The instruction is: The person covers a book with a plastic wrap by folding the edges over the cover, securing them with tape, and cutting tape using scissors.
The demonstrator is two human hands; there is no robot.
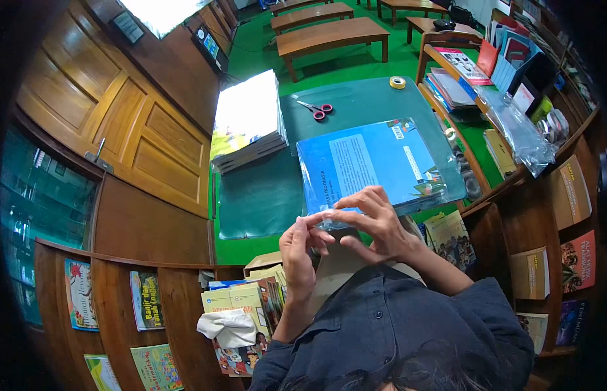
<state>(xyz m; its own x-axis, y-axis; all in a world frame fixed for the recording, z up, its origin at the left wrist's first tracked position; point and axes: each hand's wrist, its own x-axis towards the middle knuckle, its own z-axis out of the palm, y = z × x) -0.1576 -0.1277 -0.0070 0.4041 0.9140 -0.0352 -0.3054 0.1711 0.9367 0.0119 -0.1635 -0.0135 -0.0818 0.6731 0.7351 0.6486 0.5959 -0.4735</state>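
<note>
A large blue book (375, 163) in clear plastic lies near the front edge of the green-topped table (258, 202). At the book's near left corner, my left hand (298, 247) is raised with its thumb and index finger at the plastic edge. My right hand (378, 225) reaches over the same edge, its index fingertip close to the left one and its other fingers bent. A small shiny bit of plastic or tape shows between the fingertips; which hand holds it is unclear. Red-handled scissors (316, 111) lie behind the book, and a tape roll (397, 83) sits at the back right.
A tall book stack (250, 120) stands on the table's left. On the right, a shelf holds books and clear plastic wrap (518, 140). Book piles (241, 303) and a white cloth (226, 327) are below the near edge. Wooden benches (333, 38) stand beyond.
</note>
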